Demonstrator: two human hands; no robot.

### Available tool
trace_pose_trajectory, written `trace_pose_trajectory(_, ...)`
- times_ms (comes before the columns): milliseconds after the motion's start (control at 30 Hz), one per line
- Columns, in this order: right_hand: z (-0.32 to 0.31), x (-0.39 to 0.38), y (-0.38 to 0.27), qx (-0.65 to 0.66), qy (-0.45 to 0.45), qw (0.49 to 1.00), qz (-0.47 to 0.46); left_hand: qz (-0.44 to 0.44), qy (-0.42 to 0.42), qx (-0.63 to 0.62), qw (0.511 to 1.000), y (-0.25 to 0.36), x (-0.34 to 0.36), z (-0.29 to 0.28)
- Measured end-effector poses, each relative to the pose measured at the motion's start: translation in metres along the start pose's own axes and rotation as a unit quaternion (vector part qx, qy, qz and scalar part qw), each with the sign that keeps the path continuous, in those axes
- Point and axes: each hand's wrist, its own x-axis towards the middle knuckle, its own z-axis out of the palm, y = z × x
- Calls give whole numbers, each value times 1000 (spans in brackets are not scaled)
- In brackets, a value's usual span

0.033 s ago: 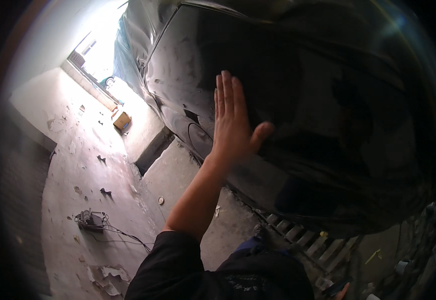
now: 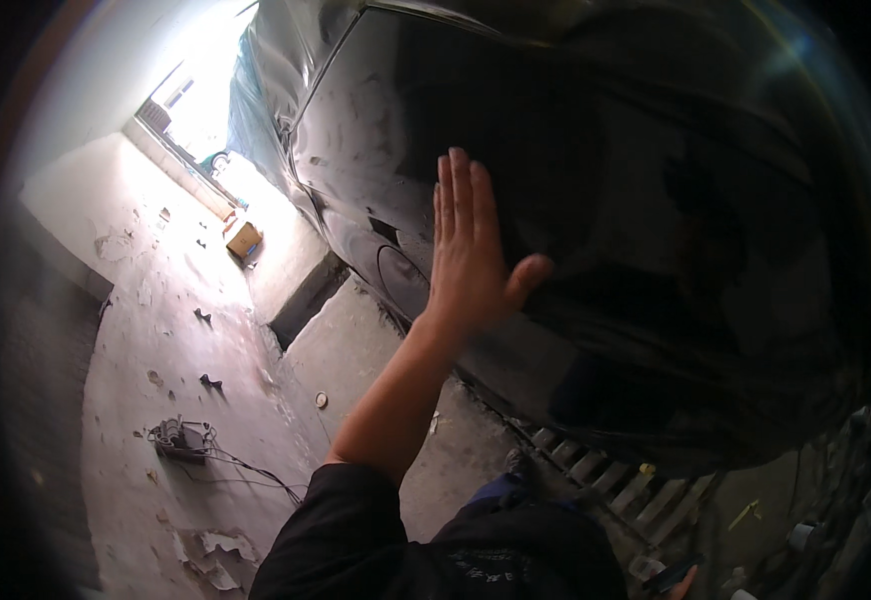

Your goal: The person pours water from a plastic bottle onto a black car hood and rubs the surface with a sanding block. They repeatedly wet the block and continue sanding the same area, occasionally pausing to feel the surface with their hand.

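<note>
My left hand (image 2: 468,250) lies flat against a dark car body panel (image 2: 596,200), fingers stretched out together and the thumb spread to the right. A round fuel-flap outline (image 2: 402,275) and a small dark rectangular patch (image 2: 384,231) are just left of the wrist. Low at the right, part of my right hand (image 2: 687,584) shows at the picture's edge, its fingers around a dark flat object (image 2: 671,573) whose kind I cannot make out. Most of that hand is hidden.
Translucent sheeting (image 2: 246,100) hangs at the far end near a bright opening. A cardboard box (image 2: 242,238) sits by the peeling wall (image 2: 156,330). A wired box (image 2: 184,440) with trailing cables is on the left. A slatted grate (image 2: 626,490) runs below the car.
My left hand has slid slightly right and down along the panel, still flat. The right hand looks the same.
</note>
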Motion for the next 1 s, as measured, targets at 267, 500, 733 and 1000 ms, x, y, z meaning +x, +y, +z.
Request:
trace_pose_trajectory(267,83,-30,-120,294,48,922,248,9,-6,-24,1000,1,-9,3)
trace_pose_trajectory(500,56,-15,-84,160,5,966,202,-85,69,-18,994,-7,71,-4)
trace_pose_trajectory(733,59,-11,-97,175,9,952,253,88,6,28,996,27,45,1)
trace_pose_trajectory(1000,65,-12,-112,158,46,954,250,116,-9,11,993,8,48,-2)
